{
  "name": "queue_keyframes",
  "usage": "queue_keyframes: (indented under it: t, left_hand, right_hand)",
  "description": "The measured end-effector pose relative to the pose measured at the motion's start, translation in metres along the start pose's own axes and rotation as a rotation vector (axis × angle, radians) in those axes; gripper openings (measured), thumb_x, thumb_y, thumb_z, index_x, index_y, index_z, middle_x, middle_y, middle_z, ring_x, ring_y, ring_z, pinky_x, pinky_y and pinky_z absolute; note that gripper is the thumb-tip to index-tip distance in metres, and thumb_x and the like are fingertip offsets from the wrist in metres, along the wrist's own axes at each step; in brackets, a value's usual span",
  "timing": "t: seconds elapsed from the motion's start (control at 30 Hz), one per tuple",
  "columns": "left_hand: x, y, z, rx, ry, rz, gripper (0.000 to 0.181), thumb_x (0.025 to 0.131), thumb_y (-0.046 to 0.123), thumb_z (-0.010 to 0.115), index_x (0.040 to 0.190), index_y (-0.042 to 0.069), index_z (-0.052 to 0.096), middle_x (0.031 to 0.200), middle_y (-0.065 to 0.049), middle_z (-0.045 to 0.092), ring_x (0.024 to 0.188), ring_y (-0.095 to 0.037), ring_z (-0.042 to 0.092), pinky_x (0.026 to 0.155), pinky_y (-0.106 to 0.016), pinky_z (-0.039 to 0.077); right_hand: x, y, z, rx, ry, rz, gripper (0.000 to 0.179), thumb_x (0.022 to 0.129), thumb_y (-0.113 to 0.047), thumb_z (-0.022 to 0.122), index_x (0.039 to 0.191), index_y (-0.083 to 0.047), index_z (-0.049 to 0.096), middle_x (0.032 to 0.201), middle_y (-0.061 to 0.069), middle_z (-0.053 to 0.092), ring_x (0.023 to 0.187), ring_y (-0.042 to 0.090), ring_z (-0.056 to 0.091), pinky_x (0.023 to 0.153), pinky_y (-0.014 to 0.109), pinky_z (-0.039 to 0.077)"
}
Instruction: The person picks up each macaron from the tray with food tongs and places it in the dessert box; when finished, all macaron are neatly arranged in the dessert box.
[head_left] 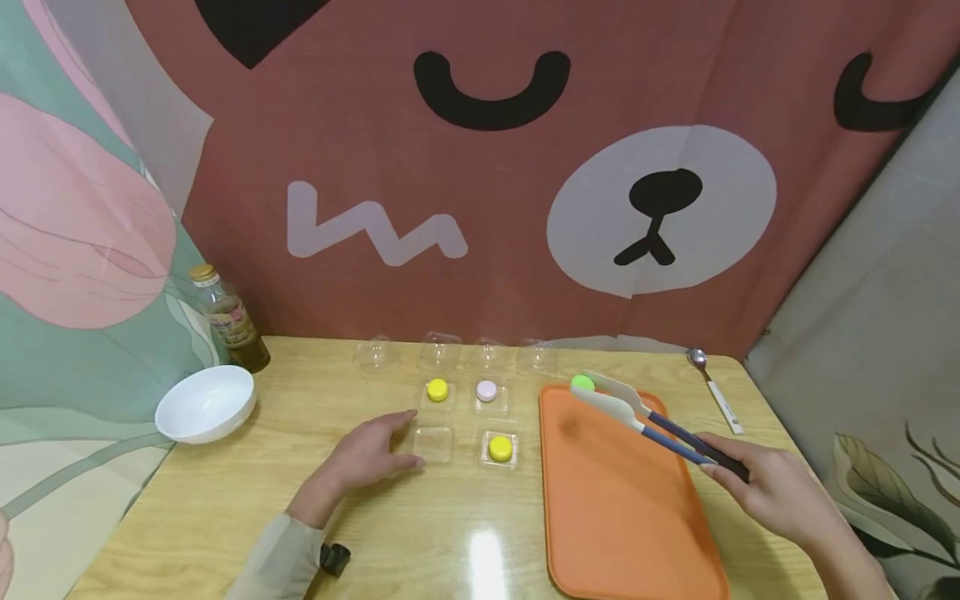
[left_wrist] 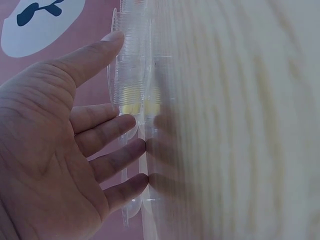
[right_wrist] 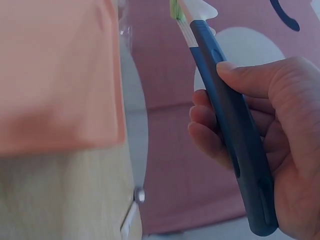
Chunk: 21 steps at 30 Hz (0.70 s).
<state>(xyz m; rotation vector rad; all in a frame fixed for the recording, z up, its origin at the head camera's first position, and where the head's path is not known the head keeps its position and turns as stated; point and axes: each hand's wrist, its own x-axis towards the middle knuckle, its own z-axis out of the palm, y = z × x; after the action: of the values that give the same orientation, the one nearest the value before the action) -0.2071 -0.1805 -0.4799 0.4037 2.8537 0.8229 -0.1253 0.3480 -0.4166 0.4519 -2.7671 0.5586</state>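
Observation:
My right hand [head_left: 780,487] grips the blue handles of a pair of tongs [head_left: 678,437] with pale tips. Between those tips is a small round green piece [head_left: 582,382], macaron-like, held above the far edge of an orange tray [head_left: 630,508]. My left hand [head_left: 367,454] is spread beside a clear plastic box base [head_left: 433,446] with nothing in it; whether the fingertips touch it I cannot tell. Other clear bases hold a yellow round piece [head_left: 437,389], a lilac one [head_left: 487,391] and another yellow one [head_left: 501,448].
Several clear domed lids [head_left: 440,352] line the table's back edge. At the left stand a white bowl [head_left: 206,406] and a bottle of dark liquid [head_left: 234,325]. A spoon [head_left: 716,392] with a white handle lies right of the tray. A printed curtain [head_left: 502,167] hangs behind.

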Motion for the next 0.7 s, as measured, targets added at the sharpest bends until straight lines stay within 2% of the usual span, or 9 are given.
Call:
queue_keyframes:
  t: [0.33,0.57,0.7]
  left_hand:
    - [0.002,-0.001,0.001,0.019,-0.009,0.009,0.081,0.083,0.046,0.082,0.151,0.015,0.050,0.152,-0.009,0.054,0.141,-0.033,0.050,0.115,-0.051,0.042]
    - [0.003,0.001,-0.001,0.020,-0.015,-0.004,0.079,0.084,0.045,0.081,0.151,0.018,0.050,0.151,-0.008,0.055,0.140,-0.032,0.051,0.113,-0.052,0.044]
    - [0.004,0.001,-0.002,0.025,-0.018,0.002,0.079,0.083,0.046,0.081,0.151,0.018,0.051,0.150,-0.008,0.056,0.139,-0.032,0.052,0.112,-0.053,0.045]
  right_hand:
    - [0.040,-0.019,0.017,0.077,-0.058,-0.110,0.035,0.092,-0.016,0.075,0.125,-0.007,0.071,0.061,-0.018,0.043,0.046,-0.006,0.029,0.044,0.018,0.031]
    - [0.062,-0.033,0.031,0.086,-0.112,-0.160,0.033,0.093,-0.019,0.074,0.126,-0.013,0.072,0.061,-0.018,0.043,0.049,-0.005,0.032,0.046,0.018,0.032]
    - [0.074,-0.044,0.037,0.103,-0.145,-0.191,0.036,0.094,-0.018,0.073,0.128,-0.009,0.070,0.062,-0.017,0.048,0.047,-0.005,0.032,0.044,0.018,0.032]
